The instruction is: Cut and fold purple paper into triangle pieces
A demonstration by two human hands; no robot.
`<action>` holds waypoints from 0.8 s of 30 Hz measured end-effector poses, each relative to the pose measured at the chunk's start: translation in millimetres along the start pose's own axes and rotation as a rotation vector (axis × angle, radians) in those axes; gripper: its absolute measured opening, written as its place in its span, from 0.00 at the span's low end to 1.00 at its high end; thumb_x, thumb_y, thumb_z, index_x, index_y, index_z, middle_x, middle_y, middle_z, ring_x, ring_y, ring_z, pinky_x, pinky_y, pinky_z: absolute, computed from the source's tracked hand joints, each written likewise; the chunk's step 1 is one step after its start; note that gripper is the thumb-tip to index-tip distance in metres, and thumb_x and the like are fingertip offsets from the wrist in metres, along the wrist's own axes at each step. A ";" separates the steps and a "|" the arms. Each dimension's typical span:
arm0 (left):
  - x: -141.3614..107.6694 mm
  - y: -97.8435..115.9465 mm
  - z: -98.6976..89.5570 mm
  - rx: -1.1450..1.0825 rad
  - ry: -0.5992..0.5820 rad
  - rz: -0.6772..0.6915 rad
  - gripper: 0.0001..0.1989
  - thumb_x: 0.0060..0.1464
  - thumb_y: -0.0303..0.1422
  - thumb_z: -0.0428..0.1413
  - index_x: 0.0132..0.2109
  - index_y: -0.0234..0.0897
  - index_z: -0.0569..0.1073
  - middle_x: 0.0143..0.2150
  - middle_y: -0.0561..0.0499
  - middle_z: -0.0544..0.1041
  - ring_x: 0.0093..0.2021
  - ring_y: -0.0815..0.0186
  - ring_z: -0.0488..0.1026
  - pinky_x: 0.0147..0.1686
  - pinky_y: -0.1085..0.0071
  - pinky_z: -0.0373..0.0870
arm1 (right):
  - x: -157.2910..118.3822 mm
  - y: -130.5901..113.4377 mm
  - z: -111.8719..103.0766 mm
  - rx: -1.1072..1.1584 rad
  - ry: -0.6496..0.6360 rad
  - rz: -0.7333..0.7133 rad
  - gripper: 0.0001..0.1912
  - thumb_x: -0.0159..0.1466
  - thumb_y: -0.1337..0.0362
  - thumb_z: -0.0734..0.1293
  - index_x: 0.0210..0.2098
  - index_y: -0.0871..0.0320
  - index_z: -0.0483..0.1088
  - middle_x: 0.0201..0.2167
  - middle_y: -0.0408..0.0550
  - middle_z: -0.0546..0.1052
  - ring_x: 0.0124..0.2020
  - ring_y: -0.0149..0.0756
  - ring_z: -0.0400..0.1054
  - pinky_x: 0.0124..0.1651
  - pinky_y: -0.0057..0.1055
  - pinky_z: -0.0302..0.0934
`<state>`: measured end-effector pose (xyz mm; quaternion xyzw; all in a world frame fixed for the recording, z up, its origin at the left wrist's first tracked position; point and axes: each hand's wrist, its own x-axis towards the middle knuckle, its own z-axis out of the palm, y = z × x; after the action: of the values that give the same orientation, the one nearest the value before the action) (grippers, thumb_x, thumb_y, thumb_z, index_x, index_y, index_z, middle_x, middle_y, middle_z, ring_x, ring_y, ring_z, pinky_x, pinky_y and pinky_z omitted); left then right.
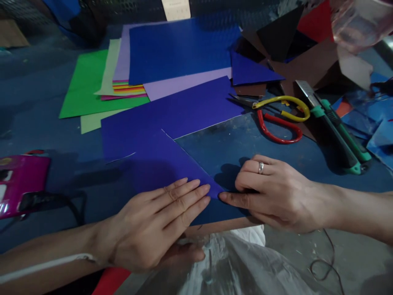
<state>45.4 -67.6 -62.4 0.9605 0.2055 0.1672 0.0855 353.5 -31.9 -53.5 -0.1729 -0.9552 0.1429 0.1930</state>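
Note:
A blue-violet paper sheet [166, 157] lies folded near the table's front edge, its slanted edge running down to a point at the right. My left hand [162, 221] lies flat on its lower part, fingers stretched out and together, thumb below the table edge. At the pointed corner, the index fingertip of my right hand [273, 192] presses on the paper, while the other fingers are curled in. My right thumb is mostly hidden. A ring shows on one right finger. Just behind lies another blue-violet paper piece [196, 108].
Behind are stacked coloured sheets [181, 51]. To the right lie scissors [279, 119] with yellow and red handles, two utility knives [334, 131] and paper scraps [310, 65]. A magenta device [24, 184] with a black cable sits left. Clear plastic [227, 262] hangs below the edge.

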 end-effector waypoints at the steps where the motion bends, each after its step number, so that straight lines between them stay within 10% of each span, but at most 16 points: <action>1: 0.3 0.6 0.4 0.002 0.002 0.001 0.26 0.74 0.43 0.49 0.65 0.26 0.72 0.67 0.40 0.76 0.71 0.58 0.69 0.75 0.62 0.60 | 0.1 -0.3 -0.1 -0.004 -0.001 0.001 0.17 0.76 0.67 0.58 0.50 0.60 0.80 0.35 0.47 0.77 0.37 0.37 0.68 0.41 0.38 0.61; 24: 7.6 15.4 8.9 0.285 0.024 0.032 0.35 0.71 0.51 0.51 0.66 0.21 0.71 0.67 0.35 0.75 0.67 0.50 0.73 0.70 0.55 0.68 | -1.6 0.9 -2.4 -0.165 -0.024 -0.093 0.17 0.78 0.66 0.57 0.48 0.60 0.78 0.34 0.47 0.77 0.38 0.36 0.68 0.40 0.36 0.63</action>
<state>60.8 -79.1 -64.9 0.9640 0.2128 0.1489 -0.0571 356.1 -31.2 -52.2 -0.1419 -0.9730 0.0568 0.1731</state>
